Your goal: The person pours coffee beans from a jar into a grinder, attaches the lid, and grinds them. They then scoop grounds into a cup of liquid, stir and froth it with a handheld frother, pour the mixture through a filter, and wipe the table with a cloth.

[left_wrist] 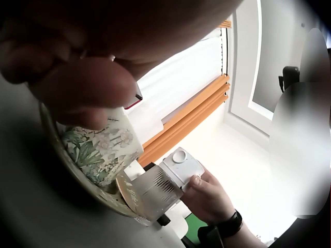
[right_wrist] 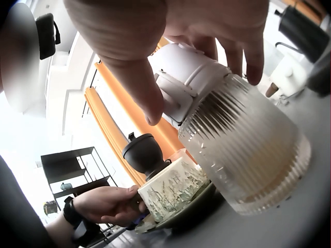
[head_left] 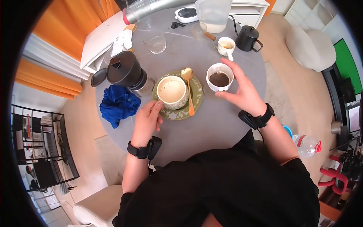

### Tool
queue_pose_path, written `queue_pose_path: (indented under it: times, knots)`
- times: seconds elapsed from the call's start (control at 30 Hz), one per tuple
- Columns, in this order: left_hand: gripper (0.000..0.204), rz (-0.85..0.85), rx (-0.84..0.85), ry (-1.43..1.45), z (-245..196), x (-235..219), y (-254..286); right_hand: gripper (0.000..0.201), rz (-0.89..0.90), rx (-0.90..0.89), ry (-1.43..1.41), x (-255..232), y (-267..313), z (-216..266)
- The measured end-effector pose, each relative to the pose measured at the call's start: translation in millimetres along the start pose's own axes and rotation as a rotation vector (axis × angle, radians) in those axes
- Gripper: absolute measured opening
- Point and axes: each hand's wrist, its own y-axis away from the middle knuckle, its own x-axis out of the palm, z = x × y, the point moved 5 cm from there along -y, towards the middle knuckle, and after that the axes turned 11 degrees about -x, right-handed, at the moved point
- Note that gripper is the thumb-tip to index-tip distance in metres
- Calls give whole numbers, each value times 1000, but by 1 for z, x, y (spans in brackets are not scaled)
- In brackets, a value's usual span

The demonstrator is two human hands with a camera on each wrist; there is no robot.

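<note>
A cream flowered cup (head_left: 172,90) sits on a green saucer (head_left: 196,92), with a gold spoon (head_left: 189,89) lying along the saucer's right side. My left hand (head_left: 147,119) pinches the cup at its near left edge, thumb and forefinger together; its other fingers are curled. To the right, a white coffee dripper (head_left: 220,77) holding dark wet grounds stands on a ribbed clear glass (right_wrist: 245,150), tinted brown near its bottom. My right hand (head_left: 245,92) grips the dripper from the right, thumb on the near side and fingers around the far side.
A black coffee grinder (head_left: 126,70) and a crumpled blue cloth (head_left: 119,104) are at the left. Farther back are a clear tumbler (head_left: 157,44), a small white handled cup (head_left: 226,46), a black pitcher (head_left: 247,38), a plastic jug (head_left: 213,15) and a white scale (head_left: 187,14).
</note>
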Motion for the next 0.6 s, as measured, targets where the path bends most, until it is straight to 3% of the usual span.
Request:
queue_pose_path:
  times: [0.07,0.13,0.17,0.23,0.27,0.33,0.37,0.4,0.43,0.5,0.6]
  knots:
    - [26,-85,12,-63,-11,-1,13,91,27,-80,194,-2,0,7]
    - [21,-510,407,-358,-43,-15,42,91,39,-68,173,-3,-1,10]
    - [17,-406,418,-65,-56,-20,60,92,46,-54,143,-4,-2,11]
    - [8,-291,783,193,-76,-33,117,90,66,-47,158,-6,-3,13]
    - [7,-389,1516,-103,-87,-46,141,89,82,-43,169,-7,-4,14]
    - [5,299,1333,220,-96,-67,171,89,103,-14,179,-9,-4,13]
    - [5,139,1661,721,-92,-62,180,88,125,16,188,-8,-3,11]
    - [3,150,1738,891,-111,-56,191,88,128,19,190,-7,-3,11]
    - [3,148,1736,896,-114,-54,192,88,114,-8,191,-7,-4,12]
    - [27,77,1795,763,-118,-48,194,88,106,-27,196,-6,-4,12]
    - [23,58,1810,849,-119,-45,182,85,108,-39,193,-13,-2,12]
